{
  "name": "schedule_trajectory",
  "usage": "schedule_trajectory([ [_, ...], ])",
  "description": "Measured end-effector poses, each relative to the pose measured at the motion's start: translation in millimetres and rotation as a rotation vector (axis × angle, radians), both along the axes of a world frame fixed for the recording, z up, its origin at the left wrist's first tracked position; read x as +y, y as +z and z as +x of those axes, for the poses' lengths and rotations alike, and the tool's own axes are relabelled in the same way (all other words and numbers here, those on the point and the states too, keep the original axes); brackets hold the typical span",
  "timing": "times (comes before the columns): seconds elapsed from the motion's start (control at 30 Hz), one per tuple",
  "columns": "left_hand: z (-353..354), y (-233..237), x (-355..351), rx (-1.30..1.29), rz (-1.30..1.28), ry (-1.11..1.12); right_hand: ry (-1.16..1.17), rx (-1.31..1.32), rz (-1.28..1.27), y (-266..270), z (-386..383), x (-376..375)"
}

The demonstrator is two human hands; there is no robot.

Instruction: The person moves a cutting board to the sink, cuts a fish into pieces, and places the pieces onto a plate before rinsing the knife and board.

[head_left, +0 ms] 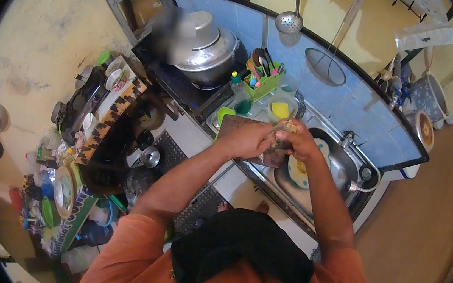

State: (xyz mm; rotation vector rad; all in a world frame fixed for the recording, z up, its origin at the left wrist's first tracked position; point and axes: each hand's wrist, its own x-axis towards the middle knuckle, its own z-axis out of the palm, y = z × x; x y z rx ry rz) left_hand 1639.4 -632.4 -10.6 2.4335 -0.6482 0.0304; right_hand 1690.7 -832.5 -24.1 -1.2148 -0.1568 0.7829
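Two hands are at work: your left hand [255, 139] and your right hand [302, 142] meet with fingers curled around one tan, lumpy item [284, 129], too small and covered to name surely. It sits between your fingers, above the near end of one brown cutting board [234, 124] and beside the sink [346, 176]. The step in hand looks like working that piece with both hands; the move calls for a secure hold from each, kept clear of the board's edge. Below your right forearm, one white plate with teal marks [300, 178] shows in the basin. Just beyond your hands is one yellow sponge [280, 110]; farther off, one green utensil caddy [268, 86] and two hanging strainers, a perforated skimmer [289, 22] and a mesh sieve [325, 67]. One faucet [348, 138] stands right of your right hand.
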Motion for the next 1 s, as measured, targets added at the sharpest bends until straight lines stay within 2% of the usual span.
schedule_trajectory([
  [0.07, -7.1, 3.0, -2.0, 0.019, -0.160, 0.021, -0.046, 0.015, 0.041, -2.3, -3.2, 3.7],
  [0.27, -10.1, -23.8, 0.1, -0.019, -0.252, 0.146, -0.155, 0.082, 0.153, -15.8, -8.1, 13.6],
  [0.53, -12.9, -29.1, -3.8, -0.091, -0.396, 0.238, -0.366, 0.151, 0.184, -8.8, -24.1, 36.9],
  [0.6, -13.2, -34.5, -8.0, -0.123, -0.427, 0.260, -0.427, 0.178, 0.266, -10.9, -24.6, 41.3],
  [0.67, -13.5, -35.4, -12.3, -0.164, -0.516, 0.374, -0.476, 0.180, 0.279, -6.8, -26.4, 48.0],
  [0.73, -11.4, -43.5, -15.4, -0.166, -0.475, 0.452, -0.527, 0.183, 0.295, -4.3, -27.0, 53.0],
  [0.8, -12.9, -46.2, -15.5, -0.167, -0.436, 0.529, -0.683, 0.213, 0.281, -4.4, -22.5, 56.2],
  [0.87, -18.0, -44.4, -13.8, -0.030, -0.427, 0.571, -0.685, 0.186, 0.294, -7.9, -10.0, 52.5],
  [1.0, -8.1, -74.3, -9.9, 0.018, -0.558, 0.617, -0.706, 0.120, 0.294, -19.1, 1.2, 56.6],
])
